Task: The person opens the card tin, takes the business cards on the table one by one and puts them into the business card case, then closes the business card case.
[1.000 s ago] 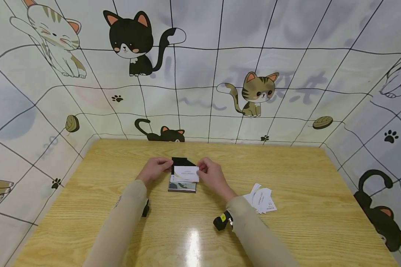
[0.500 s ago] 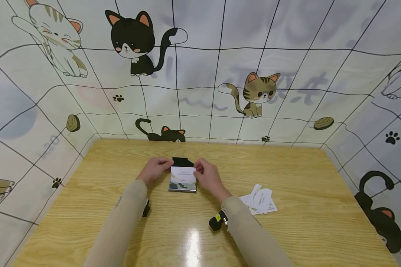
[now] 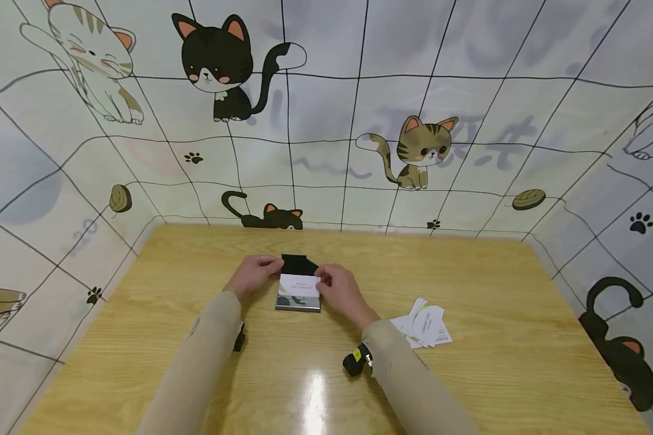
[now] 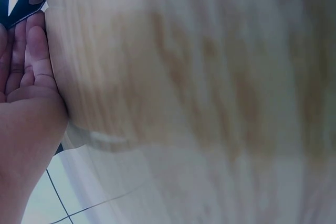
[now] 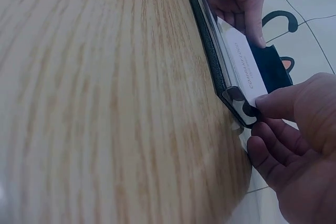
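Observation:
A black business card case with a shiny metal front lies on the table, its black flap folded open toward the far side. A white business card with printed lettering sits in the case, its near part behind the metal front. My left hand pinches the case's left side by the flap, thumb on top, as the right wrist view shows. At the other side, my right hand pinches the card's right edge against the case; its thumb is on the card and its fingers curl at the case's side.
Several loose white business cards lie fanned in a pile to the right, beside my right forearm. The wooden table ends at a cat-print wall covering behind and at both sides.
My right hand has moved left with the card, bringing it in line with the case. The card then slid slightly nearer, down behind the metal front. The left hand stays in place.

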### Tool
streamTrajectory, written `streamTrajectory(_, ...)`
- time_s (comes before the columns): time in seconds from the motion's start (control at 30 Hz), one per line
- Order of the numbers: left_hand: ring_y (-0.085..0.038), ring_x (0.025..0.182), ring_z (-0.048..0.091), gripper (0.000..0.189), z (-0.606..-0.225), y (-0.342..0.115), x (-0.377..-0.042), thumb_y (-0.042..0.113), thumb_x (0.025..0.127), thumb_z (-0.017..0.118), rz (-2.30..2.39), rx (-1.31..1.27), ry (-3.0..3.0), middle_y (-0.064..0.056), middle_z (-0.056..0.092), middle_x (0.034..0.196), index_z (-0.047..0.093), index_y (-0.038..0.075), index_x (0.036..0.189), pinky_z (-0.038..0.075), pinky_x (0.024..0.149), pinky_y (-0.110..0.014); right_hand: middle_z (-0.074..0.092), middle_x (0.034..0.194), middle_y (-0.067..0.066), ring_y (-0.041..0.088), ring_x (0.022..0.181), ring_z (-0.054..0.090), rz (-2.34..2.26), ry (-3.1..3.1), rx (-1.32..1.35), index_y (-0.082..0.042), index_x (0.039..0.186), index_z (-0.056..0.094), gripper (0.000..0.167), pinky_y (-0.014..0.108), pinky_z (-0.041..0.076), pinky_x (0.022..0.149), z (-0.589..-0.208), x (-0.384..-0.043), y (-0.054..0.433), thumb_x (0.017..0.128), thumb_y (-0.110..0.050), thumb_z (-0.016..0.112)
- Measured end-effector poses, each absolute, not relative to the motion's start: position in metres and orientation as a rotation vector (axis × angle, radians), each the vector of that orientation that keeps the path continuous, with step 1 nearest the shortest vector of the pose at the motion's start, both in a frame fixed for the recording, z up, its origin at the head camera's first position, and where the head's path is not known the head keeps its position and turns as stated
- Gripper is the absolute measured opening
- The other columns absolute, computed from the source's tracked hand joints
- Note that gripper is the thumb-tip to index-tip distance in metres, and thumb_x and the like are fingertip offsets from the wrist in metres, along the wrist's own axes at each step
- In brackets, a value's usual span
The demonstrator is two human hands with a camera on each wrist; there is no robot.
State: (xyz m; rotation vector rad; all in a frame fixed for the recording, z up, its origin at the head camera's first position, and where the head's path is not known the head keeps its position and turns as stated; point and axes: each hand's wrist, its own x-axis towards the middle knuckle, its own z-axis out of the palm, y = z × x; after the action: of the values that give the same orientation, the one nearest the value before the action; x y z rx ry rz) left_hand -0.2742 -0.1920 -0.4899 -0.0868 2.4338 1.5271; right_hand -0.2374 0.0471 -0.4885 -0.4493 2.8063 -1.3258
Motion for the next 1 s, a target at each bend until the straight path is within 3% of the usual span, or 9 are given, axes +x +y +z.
streamTrajectory(0.23, -0.020, 0.100, 0.070, 0.034, -0.4900, -0.1921, -0.2734, 0.031, 0.103, 0.066, 1.505, -0.097, 2.453, -0.007, 0.076, 0.104, 0.075, 0.004, 0.123, 0.047, 0.107, -0.044, 0.065, 0.093, 0.009, 0.019, 0.084, 0.059, -1.216, 2.817, -0.518, -0.001, 0.101, 0.072, 0.009, 0.032, 0.053, 0.076, -0.4904, -0.2375, 0.0480, 0.092, 0.000, 0.073)
streamTrajectory(1.0, -0.019, 0.099, 0.071, 0.035, -0.4902, -0.1928, -0.2754, 0.032, 0.104, 0.066, 1.502, -0.069, 2.463, -0.007, 0.076, 0.101, 0.074, 0.004, 0.123, 0.044, 0.111, -0.046, 0.057, 0.091, 0.007, 0.019, 0.082, 0.055, -1.096, 2.848, -0.560, -0.002, 0.096, 0.074, 0.004, 0.032, 0.049, 0.074, -0.4843, -0.2337, 0.0479, 0.094, -0.003, 0.070)
